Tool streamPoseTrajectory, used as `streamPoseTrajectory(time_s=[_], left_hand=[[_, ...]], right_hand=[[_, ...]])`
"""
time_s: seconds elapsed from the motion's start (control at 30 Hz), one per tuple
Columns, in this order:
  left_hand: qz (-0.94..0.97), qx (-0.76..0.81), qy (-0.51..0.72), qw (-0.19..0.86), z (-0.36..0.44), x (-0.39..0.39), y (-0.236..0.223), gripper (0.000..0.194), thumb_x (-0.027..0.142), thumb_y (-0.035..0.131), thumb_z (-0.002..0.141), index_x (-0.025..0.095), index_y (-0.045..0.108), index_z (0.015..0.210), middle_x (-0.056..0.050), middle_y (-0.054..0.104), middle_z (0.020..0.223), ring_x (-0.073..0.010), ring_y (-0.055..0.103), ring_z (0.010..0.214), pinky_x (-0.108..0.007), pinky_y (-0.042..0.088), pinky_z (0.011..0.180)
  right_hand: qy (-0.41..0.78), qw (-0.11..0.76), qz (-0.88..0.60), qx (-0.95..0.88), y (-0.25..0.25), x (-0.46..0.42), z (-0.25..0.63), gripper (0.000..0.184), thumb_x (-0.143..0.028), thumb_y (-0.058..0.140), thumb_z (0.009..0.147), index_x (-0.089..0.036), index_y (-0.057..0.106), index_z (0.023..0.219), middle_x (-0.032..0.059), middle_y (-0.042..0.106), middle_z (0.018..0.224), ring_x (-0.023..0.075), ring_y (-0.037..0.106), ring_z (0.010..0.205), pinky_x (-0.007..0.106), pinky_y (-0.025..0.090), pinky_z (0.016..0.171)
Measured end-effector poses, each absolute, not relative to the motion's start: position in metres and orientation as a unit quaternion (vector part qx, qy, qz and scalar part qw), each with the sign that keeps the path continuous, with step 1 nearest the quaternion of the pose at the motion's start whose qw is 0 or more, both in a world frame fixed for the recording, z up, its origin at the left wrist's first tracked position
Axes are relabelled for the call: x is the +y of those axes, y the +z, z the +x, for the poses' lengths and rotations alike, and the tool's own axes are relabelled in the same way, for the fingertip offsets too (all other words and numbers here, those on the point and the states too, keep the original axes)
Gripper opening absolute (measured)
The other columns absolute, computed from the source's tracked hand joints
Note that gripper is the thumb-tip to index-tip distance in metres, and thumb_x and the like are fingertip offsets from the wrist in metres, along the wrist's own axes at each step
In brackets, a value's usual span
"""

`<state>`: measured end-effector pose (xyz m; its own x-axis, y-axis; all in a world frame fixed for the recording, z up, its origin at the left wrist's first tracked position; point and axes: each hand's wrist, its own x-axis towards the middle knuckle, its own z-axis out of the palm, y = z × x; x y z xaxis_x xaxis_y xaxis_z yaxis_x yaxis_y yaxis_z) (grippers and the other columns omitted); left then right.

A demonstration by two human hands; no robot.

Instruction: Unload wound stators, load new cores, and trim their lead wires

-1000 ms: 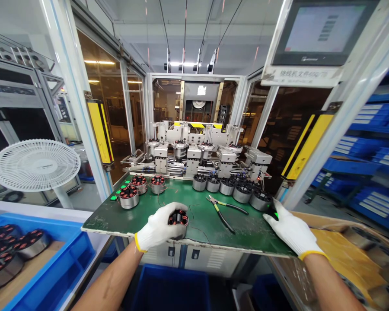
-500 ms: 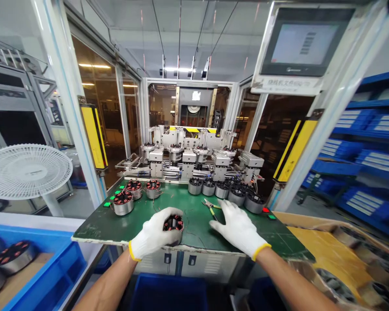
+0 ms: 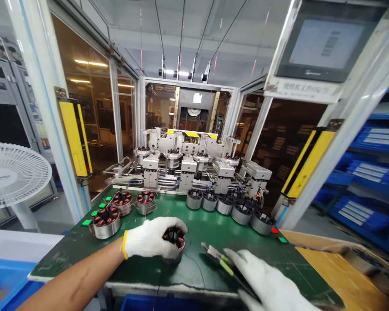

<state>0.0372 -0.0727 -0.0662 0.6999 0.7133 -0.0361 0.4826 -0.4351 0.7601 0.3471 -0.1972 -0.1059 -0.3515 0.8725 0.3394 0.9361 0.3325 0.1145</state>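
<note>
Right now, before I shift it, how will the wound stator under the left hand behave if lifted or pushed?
The wound stator under the left hand is probably heavy for its size, given its metal core and dense red-brown coils. Its round body could roll if tipped onto its side. The thin wire beside it looks floppy and might snag.

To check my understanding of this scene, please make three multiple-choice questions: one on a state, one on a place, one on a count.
1. What does the left hand hold? A nothing; B a coil part; C a screwdriver.
2. Where are the pliers? A under the right hand, on the green board; B in a blue box; C on the wall screen.
3. How many other coil parts stand on the board's left side? A one; B two; C three.

Answers: 1 B, the hand wraps it. 2 A, the hand covers the handles. 3 C, three stand apart.
</note>
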Motion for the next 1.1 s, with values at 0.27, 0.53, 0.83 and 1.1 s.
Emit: streamPoseTrajectory(time_s=[0.27, 0.53, 0.83, 1.1], left_hand=[[0.835, 0.385, 0.177, 0.352, 0.039, -0.069, -0.085, 0.053, 0.028, 0.067, 0.060, 0.034, 0.059, 0.112, 0.003, 0.067, 0.104, -0.0187, 0.063, 0.089, -0.027, 0.049, 0.081], [0.829, 0.409, 0.148, 0.351, 0.044, -0.068, -0.081, 0.048, 0.028, 0.062, 0.061, 0.036, 0.058, 0.109, 0.004, 0.066, 0.106, -0.0197, 0.060, 0.090, -0.027, 0.049, 0.080], [0.835, 0.410, 0.127, 0.344, 0.046, -0.067, -0.075, 0.043, 0.039, 0.061, 0.066, 0.036, 0.057, 0.109, 0.003, 0.066, 0.106, -0.0197, 0.059, 0.091, -0.028, 0.048, 0.082], [0.840, 0.380, 0.144, 0.359, 0.040, -0.059, -0.080, 0.049, 0.044, 0.066, 0.063, 0.036, 0.060, 0.111, 0.002, 0.065, 0.110, -0.0232, 0.058, 0.094, -0.032, 0.048, 0.084]], right_hand=[[-0.250, 0.104, -0.666, -0.695, 0.089, -0.012, 0.363, 0.063, -0.026, 0.049, 0.076, -0.027, 0.042, 0.139, 0.0080, 0.061, 0.118, 0.0278, 0.061, 0.097, 0.034, 0.049, 0.077], [-0.176, -0.010, -0.672, -0.719, 0.092, 0.083, 0.355, 0.058, -0.020, 0.052, 0.070, -0.028, 0.058, 0.127, 0.0070, 0.067, 0.106, 0.0237, 0.064, 0.089, 0.027, 0.046, 0.070], [-0.185, -0.016, -0.671, -0.718, 0.092, 0.087, 0.356, 0.061, -0.021, 0.050, 0.069, -0.026, 0.056, 0.130, 0.0084, 0.068, 0.105, 0.0250, 0.064, 0.090, 0.028, 0.046, 0.070], [-0.220, 0.086, -0.596, -0.768, 0.095, 0.104, 0.273, 0.059, -0.026, 0.049, 0.075, -0.029, 0.051, 0.133, 0.0067, 0.063, 0.117, 0.0239, 0.062, 0.095, 0.026, 0.046, 0.070]])
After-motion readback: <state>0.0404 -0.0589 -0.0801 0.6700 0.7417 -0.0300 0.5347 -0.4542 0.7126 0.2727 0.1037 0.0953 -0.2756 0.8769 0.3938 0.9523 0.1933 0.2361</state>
